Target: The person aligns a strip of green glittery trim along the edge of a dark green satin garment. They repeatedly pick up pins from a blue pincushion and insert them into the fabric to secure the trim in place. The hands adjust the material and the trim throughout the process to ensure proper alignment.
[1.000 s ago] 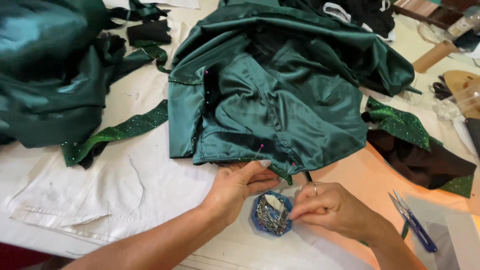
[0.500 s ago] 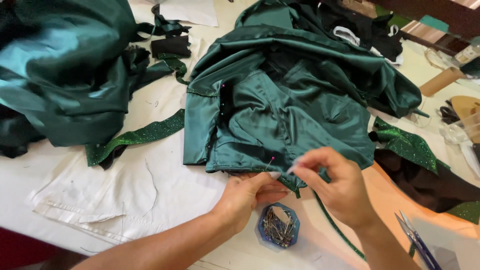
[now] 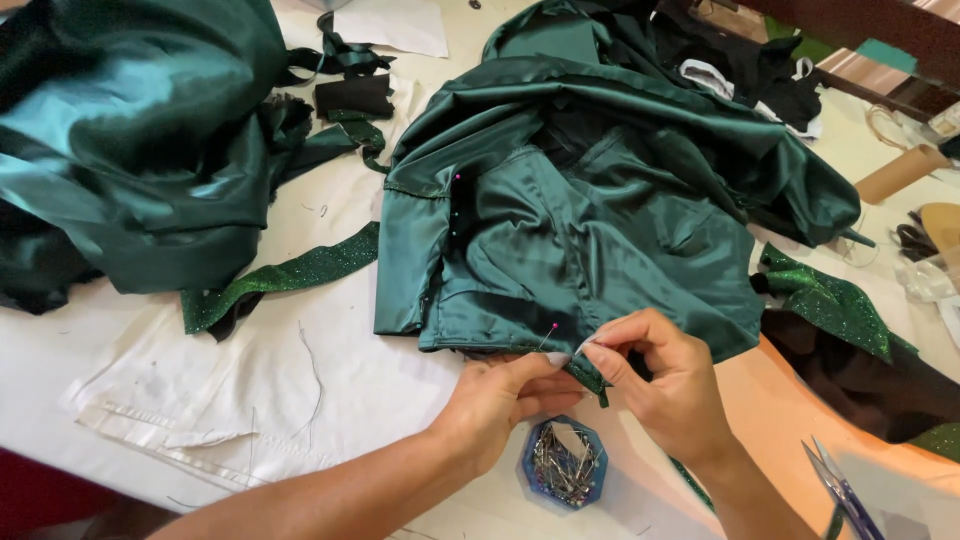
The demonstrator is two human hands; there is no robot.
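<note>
A dark green satin garment (image 3: 590, 230) lies spread on the white table (image 3: 330, 400). My left hand (image 3: 505, 400) pinches its lower hem from below. My right hand (image 3: 665, 385) holds a pink-headed pin (image 3: 553, 330) at the same hem, thumb and forefinger closed on it, beside a strip of glittery green trim (image 3: 590, 375). Another pink-headed pin (image 3: 458, 178) sticks in the garment's left edge. Just under my hands sits a small blue box of pins (image 3: 562, 465).
A heap of green satin (image 3: 130, 140) fills the left. A glittery green strip (image 3: 290, 275) lies beside it, and more glitter fabric (image 3: 830, 300) at right. Scissors with blue handles (image 3: 845, 495) lie at lower right. A cardboard tube (image 3: 900, 172) rests at far right.
My right hand has risen from the pin box to the hem with a pin. The left hand stays pinching the hem. The view has shifted a little.
</note>
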